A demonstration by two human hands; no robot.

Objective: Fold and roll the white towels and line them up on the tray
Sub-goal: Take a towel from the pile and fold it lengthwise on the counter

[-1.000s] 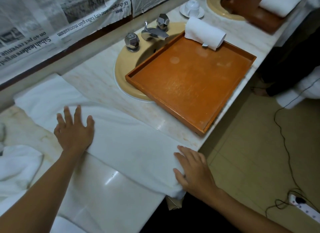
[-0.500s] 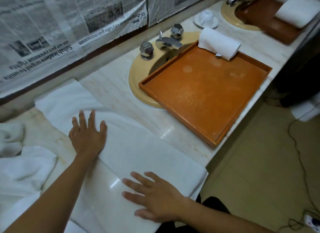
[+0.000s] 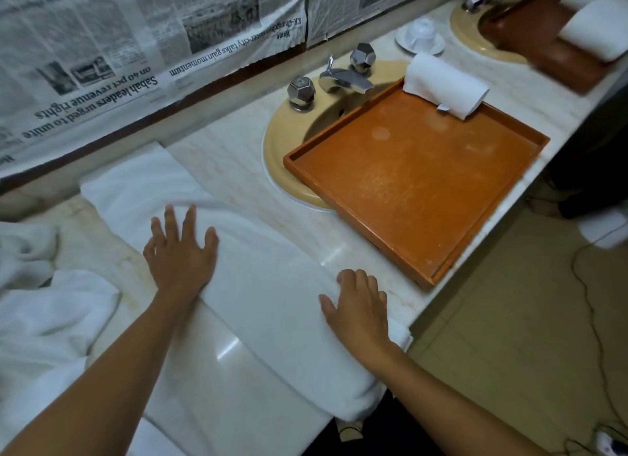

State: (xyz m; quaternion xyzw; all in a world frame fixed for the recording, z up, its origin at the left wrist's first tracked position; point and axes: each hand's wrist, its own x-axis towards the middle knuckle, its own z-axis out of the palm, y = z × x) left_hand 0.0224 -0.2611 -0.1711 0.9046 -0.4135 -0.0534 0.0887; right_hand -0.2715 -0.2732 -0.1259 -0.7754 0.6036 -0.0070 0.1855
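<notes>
A long white towel, folded into a strip, lies diagonally across the marble counter from the back wall to the front edge. My left hand presses flat on its middle with fingers spread. My right hand rests flat on the towel near the counter's front edge, fingers slightly bent. An orange wooden tray sits over the sink, to the right. One rolled white towel lies along the tray's far edge.
Loose white towels are heaped at the left. A chrome faucet with two knobs stands behind the tray. A cup on a saucer and a second tray with rolled towels sit far right. Cables run over the floor.
My right hand slid from the towel's near-left side to its right edge by the counter front. My left hand stayed pressed on the towel. The camera shifted slightly.
</notes>
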